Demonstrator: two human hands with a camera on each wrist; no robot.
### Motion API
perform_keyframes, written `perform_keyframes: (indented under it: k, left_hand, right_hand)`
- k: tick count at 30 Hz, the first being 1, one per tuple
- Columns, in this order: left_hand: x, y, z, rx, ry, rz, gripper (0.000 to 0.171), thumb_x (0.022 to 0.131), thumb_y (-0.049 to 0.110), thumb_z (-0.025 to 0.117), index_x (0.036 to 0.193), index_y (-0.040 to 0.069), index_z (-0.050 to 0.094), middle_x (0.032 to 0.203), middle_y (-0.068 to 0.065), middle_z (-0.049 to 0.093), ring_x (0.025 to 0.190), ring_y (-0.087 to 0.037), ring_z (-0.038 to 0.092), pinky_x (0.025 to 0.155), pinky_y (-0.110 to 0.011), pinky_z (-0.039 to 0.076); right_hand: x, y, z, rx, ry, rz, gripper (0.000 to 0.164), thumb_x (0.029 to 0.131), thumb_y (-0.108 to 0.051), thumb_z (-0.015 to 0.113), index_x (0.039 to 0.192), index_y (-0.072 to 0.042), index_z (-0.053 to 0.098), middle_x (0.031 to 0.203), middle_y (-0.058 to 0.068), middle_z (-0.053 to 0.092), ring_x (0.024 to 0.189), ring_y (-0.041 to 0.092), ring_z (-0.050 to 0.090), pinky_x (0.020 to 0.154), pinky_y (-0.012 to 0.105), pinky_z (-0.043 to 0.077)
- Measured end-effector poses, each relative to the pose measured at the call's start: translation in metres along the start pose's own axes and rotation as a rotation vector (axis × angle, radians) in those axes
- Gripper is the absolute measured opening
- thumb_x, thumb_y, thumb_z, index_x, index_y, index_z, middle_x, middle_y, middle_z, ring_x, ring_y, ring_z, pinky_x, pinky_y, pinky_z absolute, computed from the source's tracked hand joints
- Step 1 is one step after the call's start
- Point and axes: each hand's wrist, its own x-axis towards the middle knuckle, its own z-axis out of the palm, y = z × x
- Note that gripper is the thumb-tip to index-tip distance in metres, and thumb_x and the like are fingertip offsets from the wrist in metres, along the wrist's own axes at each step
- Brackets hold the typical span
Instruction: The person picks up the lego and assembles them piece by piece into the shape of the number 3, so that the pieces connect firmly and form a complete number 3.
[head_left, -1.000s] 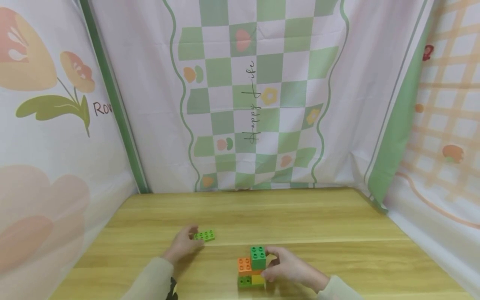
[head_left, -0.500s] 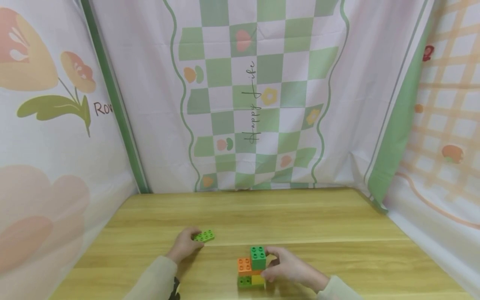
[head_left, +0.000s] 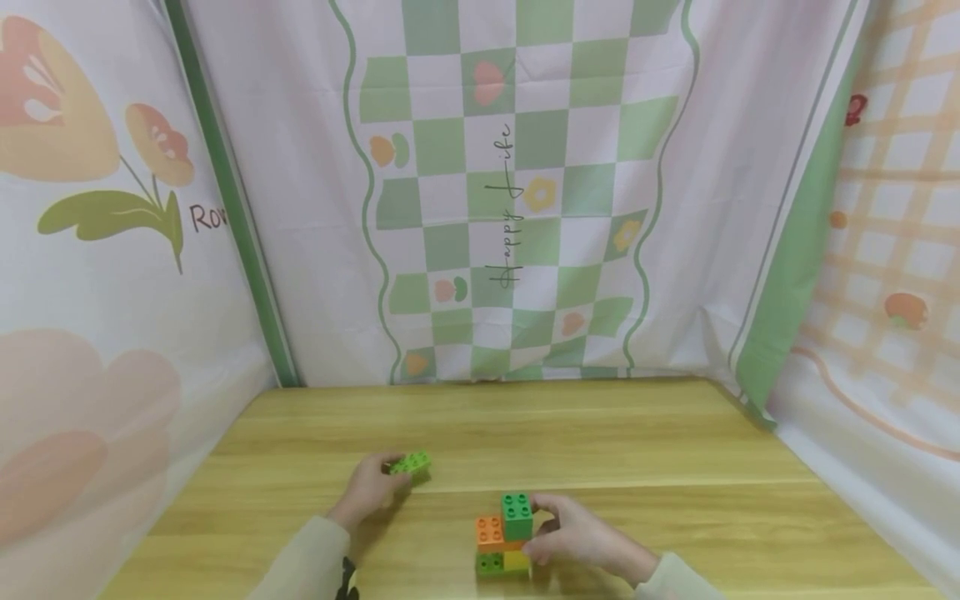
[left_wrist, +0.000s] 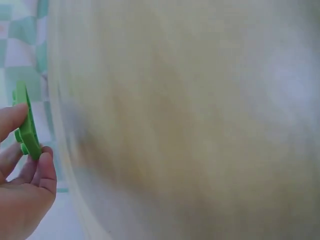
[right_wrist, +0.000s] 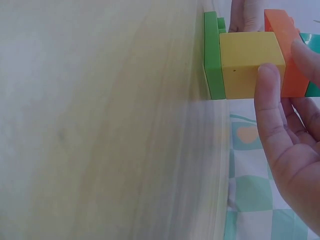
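In the head view my left hand (head_left: 369, 488) pinches a flat lime-green toy brick (head_left: 414, 462), studs upward, just above the table. The left wrist view shows this brick (left_wrist: 27, 125) tilted between the thumb and fingertips. My right hand (head_left: 576, 533) holds a small brick stack from its right side. The stack has a lime-green flat brick (head_left: 490, 563) at the bottom, a yellow brick (right_wrist: 250, 62) above it, then a flat orange brick (head_left: 489, 532), topped by a darker green brick (head_left: 517, 517). One fingertip presses the yellow face in the right wrist view.
The wooden table (head_left: 600, 433) spreads out behind and around the hands. At its back hangs a checked green-and-white curtain (head_left: 510, 208). Patterned fabric (head_left: 112, 292) hangs along the left, and more cloth (head_left: 885, 275) along the right.
The lime-green brick in my left hand has come up off the table and tilted slightly. My right hand and the stack stay where they were.
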Motion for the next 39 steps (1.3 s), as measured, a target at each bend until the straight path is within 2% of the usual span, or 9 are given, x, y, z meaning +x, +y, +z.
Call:
perform_keyframes:
  k: [4,14,20,27,34,39]
  left_hand:
    - [-0.001,0.007,0.0,-0.051,0.012,0.024,0.042,0.082,0.006,0.064,0.119,-0.011,0.053,0.097,-0.013,0.061,0.085,-0.025,0.057,0.075,-0.037,0.049]
    - [-0.004,0.024,0.003,-0.031,0.027,0.089,0.043,0.084,0.014,0.067,0.119,-0.008,0.055,0.097,-0.012,0.062,0.083,-0.021,0.057,0.067,-0.031,0.05]
    - [-0.009,0.036,0.006,-0.062,-0.006,0.101,0.044,0.083,0.014,0.068,0.119,-0.008,0.054,0.091,-0.009,0.06,0.077,-0.018,0.054,0.063,-0.029,0.049]
    - [-0.013,0.048,0.01,-0.114,-0.052,0.113,0.047,0.083,0.015,0.068,0.122,-0.005,0.053,0.093,-0.008,0.058,0.078,-0.018,0.053,0.063,-0.029,0.049]
    - [-0.02,0.066,0.015,-0.11,-0.066,0.153,0.048,0.082,0.018,0.068,0.123,-0.002,0.054,0.093,-0.007,0.06,0.075,-0.017,0.052,0.058,-0.025,0.047]
    - [-0.025,0.078,0.02,-0.128,-0.111,0.162,0.049,0.082,0.021,0.069,0.123,0.0,0.055,0.095,-0.004,0.061,0.075,-0.017,0.052,0.056,-0.024,0.046]
  right_hand:
    - [0.0,0.0,-0.001,-0.002,-0.013,-0.005,0.038,0.081,-0.005,0.067,0.115,0.002,0.053,0.104,0.013,0.056,0.082,0.032,0.061,0.065,0.033,0.052]
    - [-0.001,-0.001,-0.001,-0.008,-0.013,0.003,0.036,0.081,-0.006,0.068,0.114,0.001,0.054,0.104,0.013,0.056,0.083,0.035,0.061,0.065,0.034,0.053]
    - [-0.001,-0.001,-0.001,-0.008,-0.015,-0.008,0.036,0.081,-0.006,0.067,0.114,0.001,0.054,0.104,0.013,0.056,0.083,0.034,0.061,0.066,0.035,0.053]
    - [-0.001,0.0,-0.001,-0.017,-0.006,-0.008,0.034,0.08,-0.004,0.066,0.112,0.001,0.054,0.102,0.014,0.056,0.083,0.035,0.061,0.066,0.035,0.053]
    - [-0.002,0.0,-0.001,-0.014,-0.007,-0.004,0.034,0.081,-0.004,0.066,0.113,0.002,0.054,0.102,0.014,0.056,0.083,0.036,0.06,0.066,0.036,0.053]
    - [-0.001,0.0,-0.001,-0.022,0.0,-0.005,0.035,0.08,-0.004,0.066,0.113,0.002,0.054,0.102,0.013,0.056,0.083,0.035,0.061,0.066,0.036,0.053]
